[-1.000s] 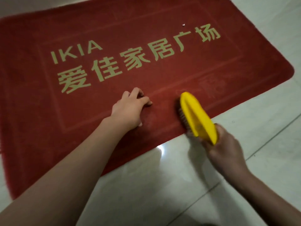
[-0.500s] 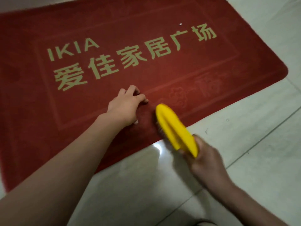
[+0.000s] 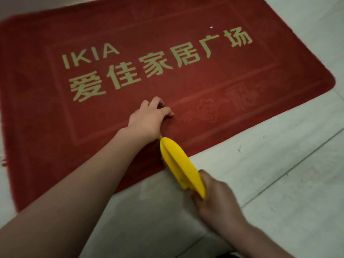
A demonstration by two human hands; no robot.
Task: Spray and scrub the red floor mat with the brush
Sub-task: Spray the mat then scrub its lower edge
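The red floor mat [image 3: 204, 86] with pale lettering lies flat on the tiled floor and fills most of the view. My left hand [image 3: 148, 119] rests on the mat near its front edge, fingertips pressing into the pile. My right hand [image 3: 216, 201] grips the rear end of the yellow brush [image 3: 181, 167]. The brush lies tilted across the mat's front edge, its front tip just below my left wrist, its bristles facing down and mostly hidden. No spray bottle is in view.
Pale floor tiles [image 3: 279, 174] with dark grout lines surround the mat at the front and right. A small white speck [image 3: 210, 27] lies on the mat near the far lettering.
My right hand has drawn the brush leftward along the mat's front edge, from right of my left hand to just under its wrist. My left hand has stayed in place.
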